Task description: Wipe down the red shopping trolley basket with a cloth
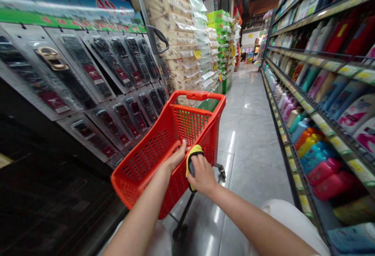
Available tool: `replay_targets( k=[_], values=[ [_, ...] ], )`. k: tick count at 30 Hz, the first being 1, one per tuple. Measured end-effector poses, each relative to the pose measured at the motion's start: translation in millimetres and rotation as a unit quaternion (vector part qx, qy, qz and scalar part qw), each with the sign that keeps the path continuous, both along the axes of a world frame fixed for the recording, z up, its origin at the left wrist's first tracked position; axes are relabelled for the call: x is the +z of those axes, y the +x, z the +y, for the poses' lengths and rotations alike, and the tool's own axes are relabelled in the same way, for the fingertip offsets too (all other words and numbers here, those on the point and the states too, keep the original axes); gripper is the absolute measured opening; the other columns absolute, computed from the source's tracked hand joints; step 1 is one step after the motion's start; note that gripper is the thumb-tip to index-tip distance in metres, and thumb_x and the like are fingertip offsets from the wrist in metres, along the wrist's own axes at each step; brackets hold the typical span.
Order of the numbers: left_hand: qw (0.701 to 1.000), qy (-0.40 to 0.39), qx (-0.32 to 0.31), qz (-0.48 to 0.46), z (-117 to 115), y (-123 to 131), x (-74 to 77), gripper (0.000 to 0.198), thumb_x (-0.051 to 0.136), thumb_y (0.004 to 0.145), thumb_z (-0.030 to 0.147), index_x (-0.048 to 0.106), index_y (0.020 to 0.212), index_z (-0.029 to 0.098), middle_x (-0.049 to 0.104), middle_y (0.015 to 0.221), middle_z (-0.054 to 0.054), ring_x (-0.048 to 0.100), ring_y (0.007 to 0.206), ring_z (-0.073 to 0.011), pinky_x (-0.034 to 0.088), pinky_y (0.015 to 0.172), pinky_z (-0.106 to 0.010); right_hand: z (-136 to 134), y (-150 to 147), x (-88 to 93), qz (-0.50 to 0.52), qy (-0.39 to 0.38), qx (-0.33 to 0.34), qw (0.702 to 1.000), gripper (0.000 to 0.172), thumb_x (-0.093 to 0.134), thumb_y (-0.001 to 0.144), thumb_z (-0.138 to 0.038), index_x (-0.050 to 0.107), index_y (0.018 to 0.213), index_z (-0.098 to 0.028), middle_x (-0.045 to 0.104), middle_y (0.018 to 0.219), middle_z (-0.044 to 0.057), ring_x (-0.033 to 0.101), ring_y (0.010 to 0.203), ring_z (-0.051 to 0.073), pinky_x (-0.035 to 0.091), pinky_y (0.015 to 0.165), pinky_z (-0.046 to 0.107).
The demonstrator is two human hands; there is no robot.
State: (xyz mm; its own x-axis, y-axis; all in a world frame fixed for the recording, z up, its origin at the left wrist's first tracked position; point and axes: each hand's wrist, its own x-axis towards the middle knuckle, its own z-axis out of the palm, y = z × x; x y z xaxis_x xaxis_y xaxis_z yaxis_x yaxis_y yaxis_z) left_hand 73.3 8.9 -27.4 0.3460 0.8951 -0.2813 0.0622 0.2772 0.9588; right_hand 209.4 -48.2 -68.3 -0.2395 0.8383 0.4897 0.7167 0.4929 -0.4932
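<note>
The right hand (pixel 202 173) grips a yellow, black-edged soft pad (pixel 198 149) against the outer side of a red plastic shopping cart (pixel 172 198) with lattice walls. The left hand (pixel 176 157) reaches over that side's rim; whether it grips, I cannot tell. Dark belts in clear packaging (pixel 101 68) hang left of the cart; colourful plastic bottles (pixel 318 149) line the right. Beyond rise stacked beige plastic-wrapped packs (pixel 177 49).

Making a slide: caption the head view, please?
Supermarket aisle: left hand touches a red shopping cart, right hand holds a yellow-and-black pad against its side.
</note>
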Motion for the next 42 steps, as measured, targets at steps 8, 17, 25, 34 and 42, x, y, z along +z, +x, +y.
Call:
replay_targets(
  k=[8,17,25,34,42],
  values=[
    [0.991,-0.086,-0.089,-0.040,-49.5,-36.3,27.1,0.077,0.042,0.075,0.081,0.069,0.119,0.022,0.073,0.111,-0.008,0.064,0.108,-0.0280,0.043,0.098,-0.038,11.9,29.3,17.8,-0.086,0.061,-0.017,0.994,0.036,0.057,0.078,-0.015,0.062,0.113,-0.022,0.056,0.117,0.011,0.042,0.110,0.030,0.045,0.086,0.039],
    [0.993,-0.119,0.008,-0.015,-73.7,-61.9,-3.7,0.079,0.040,0.076,0.081,0.071,0.113,0.018,0.076,0.087,-0.006,0.067,0.094,-0.0264,0.045,0.094,-0.035,-41.5,-12.4,1.1,-0.149,0.180,0.202,0.951,0.026,0.053,0.089,-0.022,0.066,0.109,-0.031,0.064,0.100,0.005,0.047,0.099,0.024,0.042,0.072,0.032],
    [0.987,-0.124,-0.047,-0.093,-76.2,-61.6,2.4,0.077,0.028,0.084,0.076,0.058,0.133,0.024,0.071,0.117,-0.010,0.064,0.108,-0.0273,0.041,0.099,-0.040,20.7,38.6,29.1,-0.063,0.141,-0.006,0.988,0.031,0.054,0.081,-0.016,0.071,0.107,-0.024,0.062,0.107,0.009,0.045,0.098,0.025,0.044,0.086,0.035],
    [0.975,-0.127,0.051,-0.173,-74.6,-75.8,-2.1,0.084,0.019,0.087,0.073,0.063,0.121,0.011,0.074,0.091,-0.015,0.069,0.074,-0.0210,0.051,0.071,-0.030,-56.1,-26.5,17.3,-0.170,0.133,0.213,0.953,0.038,0.050,0.088,-0.023,0.061,0.124,-0.028,0.063,0.111,0.009,0.048,0.099,0.025,0.046,0.078,0.036],
    [0.974,-0.164,0.056,-0.145,-76.7,-78.1,-5.2,0.075,0.023,0.088,0.072,0.070,0.102,0.015,0.073,0.081,-0.012,0.069,0.069,-0.0177,0.052,0.066,-0.027,1.5,28.7,23.5,-0.122,0.065,0.045,0.989,0.032,0.053,0.081,-0.015,0.067,0.108,-0.027,0.062,0.104,0.008,0.051,0.098,0.024,0.045,0.078,0.032]
  ],
)
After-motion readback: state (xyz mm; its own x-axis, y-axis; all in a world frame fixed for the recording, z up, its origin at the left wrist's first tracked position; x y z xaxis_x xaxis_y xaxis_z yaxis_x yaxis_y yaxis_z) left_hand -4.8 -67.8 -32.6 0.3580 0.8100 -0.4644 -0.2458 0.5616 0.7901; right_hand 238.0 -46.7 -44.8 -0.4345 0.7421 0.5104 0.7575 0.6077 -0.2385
